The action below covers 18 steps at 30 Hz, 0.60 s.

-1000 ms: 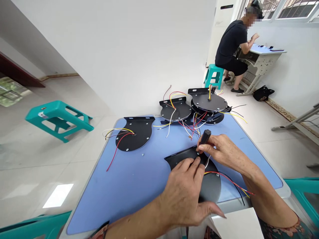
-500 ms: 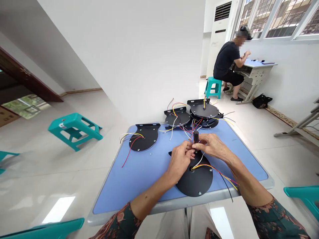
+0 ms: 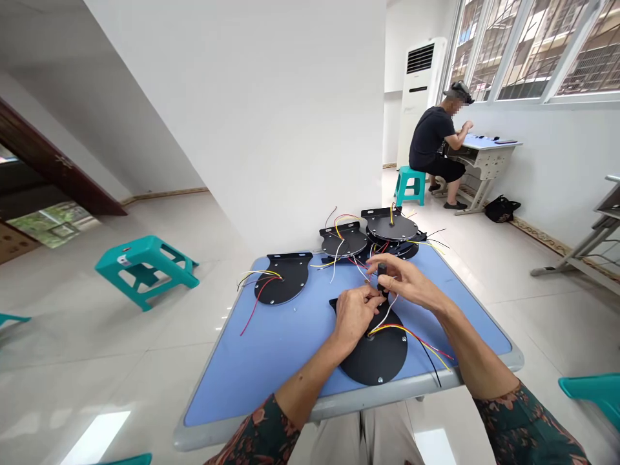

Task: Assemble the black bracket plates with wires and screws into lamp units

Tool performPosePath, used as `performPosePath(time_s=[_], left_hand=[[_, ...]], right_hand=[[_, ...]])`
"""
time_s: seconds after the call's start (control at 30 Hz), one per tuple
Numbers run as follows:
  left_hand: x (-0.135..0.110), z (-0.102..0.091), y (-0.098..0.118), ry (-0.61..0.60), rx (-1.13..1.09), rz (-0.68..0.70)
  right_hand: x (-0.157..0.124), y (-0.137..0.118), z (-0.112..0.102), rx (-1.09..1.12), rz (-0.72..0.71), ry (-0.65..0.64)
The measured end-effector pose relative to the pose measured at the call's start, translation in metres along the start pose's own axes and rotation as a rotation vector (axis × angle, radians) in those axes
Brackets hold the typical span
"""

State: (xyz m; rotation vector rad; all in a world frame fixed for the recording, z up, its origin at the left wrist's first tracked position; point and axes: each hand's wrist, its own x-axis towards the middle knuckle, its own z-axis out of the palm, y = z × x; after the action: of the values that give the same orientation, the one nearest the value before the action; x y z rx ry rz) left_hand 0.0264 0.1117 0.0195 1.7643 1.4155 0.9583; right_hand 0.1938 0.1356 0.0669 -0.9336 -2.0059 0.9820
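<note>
1. I am wrapping my right hand (image 3: 405,281) around the black handle of a screwdriver (image 3: 382,270), fingers closed on it, and the tool is standing roughly upright.
2. I am bunching the fingertips of my left hand (image 3: 356,312) together right at the lower end of the tool (whatever is pinched there is too small to make out).
3. Both hands are working over the bracket end of a black round plate (image 3: 378,354), which is lying flat on the blue table (image 3: 271,361) near its front edge, just in front of me.
4. Red, yellow, white and black wires (image 3: 417,337) are trailing from the middle of that plate toward the right, under my right wrist.
5. A second plate (image 3: 283,283) with its own wires is lying to the left, well apart from my hands, and a stack of plates (image 3: 391,228) is sitting at the far edge.
6. A teal stool (image 3: 145,261) is standing on the floor to the left, and another person (image 3: 433,139) is sitting at a desk by the windows.
</note>
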Motion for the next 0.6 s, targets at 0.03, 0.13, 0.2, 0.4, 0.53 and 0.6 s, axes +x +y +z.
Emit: performPosePath(time_s=[0.03,0.13,0.2,0.4,0.53,0.6], left_hand=[[0.0,-0.001,0.001,-0.005,0.004,0.005],[-0.001,-0.004,0.004,-0.009,0.021,0.015],[-0.001,-0.005,0.006,-0.013,0.02,0.018],[-0.002,-0.005,0.005,-0.025,0.06,0.02],[-0.001,-0.003,0.003,-0.027,0.015,0.016],[-0.001,-0.002,0.002,-0.018,-0.035,0.01]], right_hand=[[-0.001,-0.002,0.0,0.032,-0.019,0.003],[-0.002,-0.006,0.001,-0.001,-0.058,0.022],[-0.004,-0.008,0.001,-0.015,-0.071,0.059],[-0.006,-0.014,0.002,0.009,-0.109,0.14],[-0.005,-0.01,0.004,-0.066,-0.105,0.245],[-0.004,-0.008,0.005,-0.127,-0.108,0.279]])
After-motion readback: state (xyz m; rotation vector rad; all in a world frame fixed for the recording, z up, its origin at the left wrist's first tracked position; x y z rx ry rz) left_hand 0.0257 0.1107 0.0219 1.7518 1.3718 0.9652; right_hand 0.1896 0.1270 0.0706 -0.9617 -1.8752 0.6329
